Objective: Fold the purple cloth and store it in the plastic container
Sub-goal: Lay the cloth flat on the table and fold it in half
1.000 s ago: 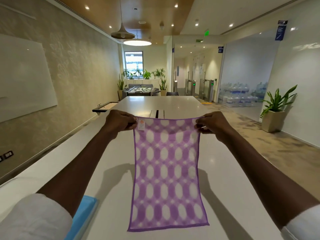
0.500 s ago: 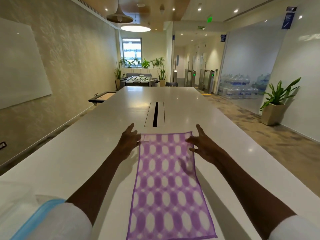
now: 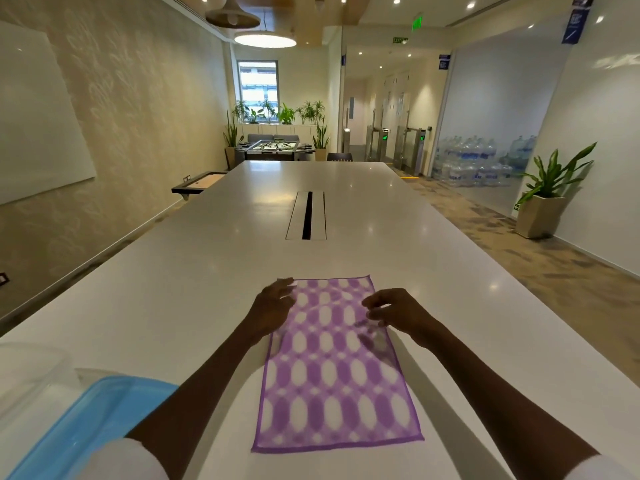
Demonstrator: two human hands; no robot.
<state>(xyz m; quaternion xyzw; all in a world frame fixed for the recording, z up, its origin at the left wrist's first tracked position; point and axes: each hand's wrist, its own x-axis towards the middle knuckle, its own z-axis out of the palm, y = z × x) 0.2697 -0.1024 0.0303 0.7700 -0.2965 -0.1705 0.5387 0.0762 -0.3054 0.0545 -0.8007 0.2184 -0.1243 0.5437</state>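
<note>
— So, what lies nearest you?

— At the near left, the blue lid (image 3: pixel 93 417), and left of it the clear plastic container (image 3: pixel 31 382), both partly cut off by the frame. My white sleeves show at the bottom corners.

— And the purple cloth?

— The purple cloth (image 3: pixel 332 372) lies spread flat and unfolded on the white table (image 3: pixel 173 289), its long side running away from me, well apart from the container.

— Your hands?

— Both are at the cloth's far end. My left hand (image 3: pixel 272 311) rests on the far left edge, fingers loosely spread and holding nothing; a small white tag sits at that corner. My right hand (image 3: pixel 394 311) hovers at the far right edge with fingers curled inward; they are blurred, so I cannot tell whether they pinch the fabric.

— Beyond that?

— A cable slot (image 3: pixel 307 216) in the table's middle, then a foosball table (image 3: pixel 273 148) among potted plants at the far wall, and a potted plant (image 3: pixel 549 188) at the right.
</note>
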